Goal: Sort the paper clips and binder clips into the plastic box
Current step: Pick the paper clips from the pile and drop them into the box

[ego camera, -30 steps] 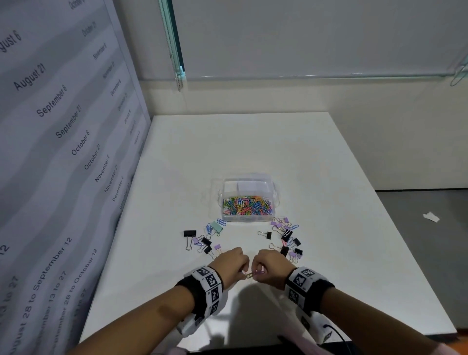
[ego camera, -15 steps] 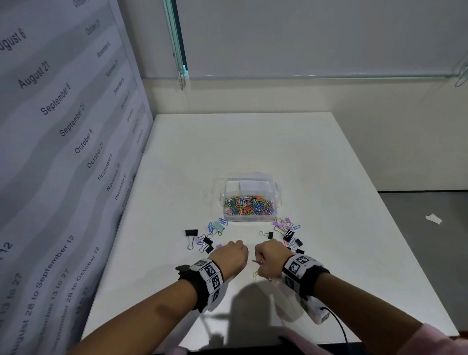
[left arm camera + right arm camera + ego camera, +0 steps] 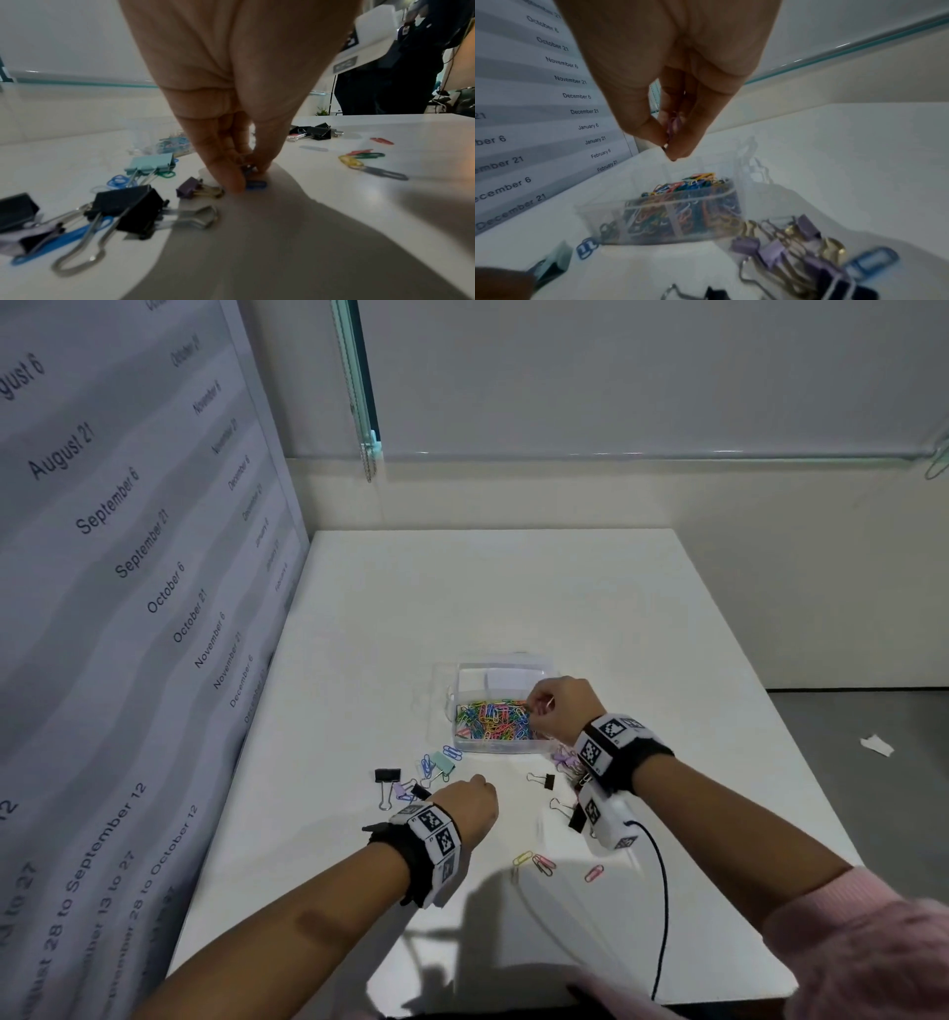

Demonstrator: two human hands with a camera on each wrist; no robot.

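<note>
A clear plastic box (image 3: 513, 748) sits mid-table, its near compartment heaped with coloured paper clips (image 3: 492, 720). My right hand (image 3: 534, 707) hovers over that heap, thumb and fingers pinching a pink paper clip (image 3: 672, 124). Left of it, my left hand (image 3: 480, 785) is down on the table, its fingertips (image 3: 232, 180) pinching a small blue paper clip (image 3: 256, 183). Black, purple and mint binder clips (image 3: 133, 209) lie with blue paper clips just left of that hand. More purple and black binder clips (image 3: 777, 251) lie by the box's near right corner.
Three loose paper clips (image 3: 536, 862) lie nearer the table's front edge, in yellow, pink and red. A calendar banner (image 3: 128, 608) stands along the table's left side. A black cable (image 3: 663, 906) hangs from my right wrist. Bare table (image 3: 488, 588) stretches behind the box.
Both hands were together near the front edge on a paper clip. The right hand has carried a clip up over the box. The left has moved forward to the left pile.
</note>
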